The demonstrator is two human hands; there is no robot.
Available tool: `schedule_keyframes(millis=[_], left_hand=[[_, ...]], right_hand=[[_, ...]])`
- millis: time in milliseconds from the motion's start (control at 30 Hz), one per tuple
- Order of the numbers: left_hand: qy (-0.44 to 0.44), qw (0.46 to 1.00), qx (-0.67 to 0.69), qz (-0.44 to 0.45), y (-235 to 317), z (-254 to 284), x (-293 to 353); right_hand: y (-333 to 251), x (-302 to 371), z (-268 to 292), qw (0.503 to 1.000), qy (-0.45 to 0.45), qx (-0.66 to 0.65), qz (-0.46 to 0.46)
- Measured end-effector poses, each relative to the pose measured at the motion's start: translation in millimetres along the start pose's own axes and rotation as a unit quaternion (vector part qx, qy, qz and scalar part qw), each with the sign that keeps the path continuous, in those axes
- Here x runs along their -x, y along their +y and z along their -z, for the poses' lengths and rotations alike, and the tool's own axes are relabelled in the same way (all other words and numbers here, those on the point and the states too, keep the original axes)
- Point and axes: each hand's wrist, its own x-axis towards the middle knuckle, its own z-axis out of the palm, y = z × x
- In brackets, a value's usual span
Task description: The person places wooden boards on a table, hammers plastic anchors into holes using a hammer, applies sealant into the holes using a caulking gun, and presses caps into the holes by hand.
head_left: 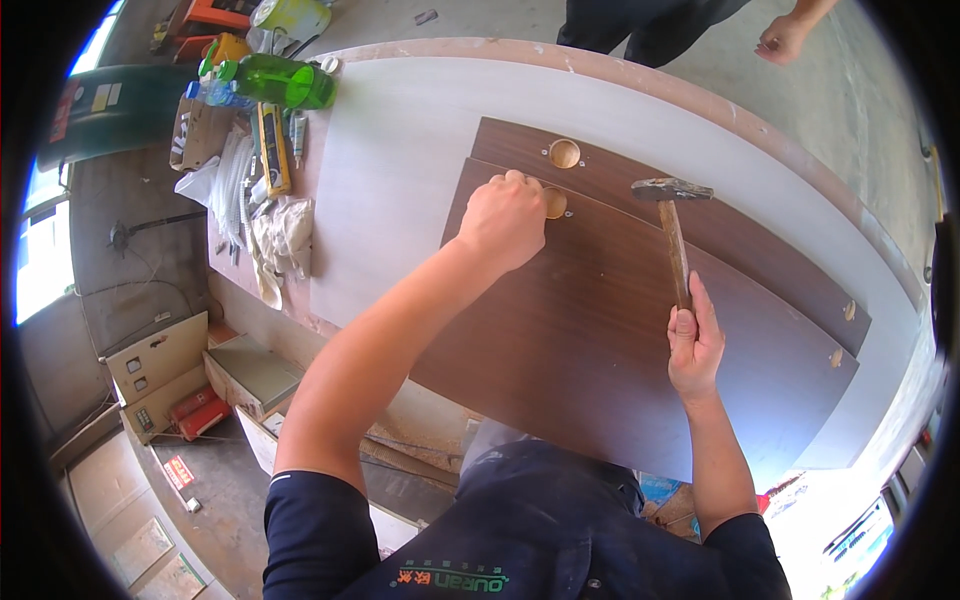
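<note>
Two dark brown wood panels lie stacked on a pale workbench [400, 150]; the upper panel [600, 340] is nearer me, the lower panel [760, 240] juts out behind it. Each has a round bored hole near its left end; the lower panel's hole [564, 153] is fully visible. My left hand [503, 220] rests fisted on the upper panel, covering part of its hole [554, 204]; whether it pinches something small I cannot tell. My right hand [693, 345] grips the wooden handle of a hammer [673, 215], head raised above the panels.
At the bench's left end lie a green plastic bottle [280, 82], a clear bottle, a yellow tool [272, 148], white rags [283, 235] and a cardboard box. Another person stands beyond the far edge, one hand [781, 40] showing. Boxes and scraps cover the floor at left.
</note>
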Motion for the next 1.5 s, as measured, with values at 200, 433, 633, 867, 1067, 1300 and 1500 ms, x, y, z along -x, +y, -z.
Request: schedule_keyframes(millis=[200, 433, 633, 867, 1067, 1300, 1500], left_hand=[[0.005, 0.999, 0.010, 0.047, 10.0, -5.7, 1.2], [0.065, 0.987, 0.091, 0.112, 14.0, -13.2, 7.7], [0.092, 0.980, 0.126, 0.121, 11.8, -20.4, 8.9], [0.197, 0.948, 0.230, 0.100, 5.9, -23.5, 30.9], [0.314, 0.914, 0.183, 0.180, -28.2, -64.4, 74.6], [0.296, 0.899, 0.202, 0.251, -29.7, -78.1, 87.6], [0.289, 0.898, 0.214, 0.254, -27.9, -81.8, 86.9]], right_hand=[[-2.5, -0.7, -1.2, 1.000, 0.000, -0.004, 0.001], [-0.9, -0.8, 0.1, 1.000, -0.016, 0.001, -0.013], [-10.4, -4.2, -0.1, 0.998, -0.031, 0.048, 0.003], [-24.1, -20.9, -6.4, 0.984, -0.046, 0.129, 0.112], [-54.0, -49.6, -16.3, 0.942, -0.134, 0.252, 0.178], [-56.4, -60.9, -27.4, 0.934, -0.107, 0.237, 0.246], [-53.7, -61.8, -21.1, 0.934, -0.092, 0.217, 0.269]])
